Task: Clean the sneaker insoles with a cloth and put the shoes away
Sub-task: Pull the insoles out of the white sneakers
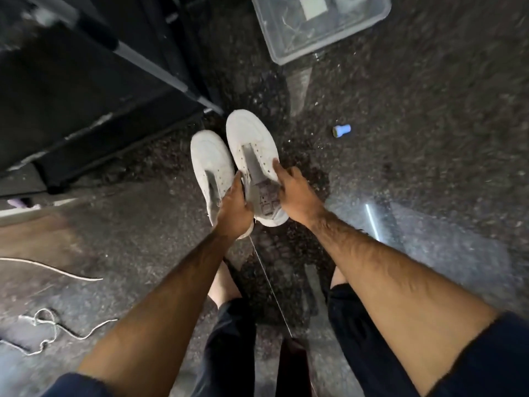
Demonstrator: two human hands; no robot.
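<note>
Two white sneakers without laces hang side by side above the dark speckled floor, toes pointing away from me. My left hand (233, 209) grips the left sneaker (210, 159) at its opening. My right hand (294, 196) holds the right sneaker (252, 138) by its outer side near the heel. A grey patterned insole (264, 200) shows inside the right sneaker. The left sneaker's inside is hidden by my hand. No cloth is in view.
A black rack with metal tubes (86, 81) stands at the left, close to the sneakers' toes. A clear plastic bin (323, 27) lies at the top. A small blue object (342, 130) sits on the floor at the right. Loose white laces (51, 330) trail at the lower left.
</note>
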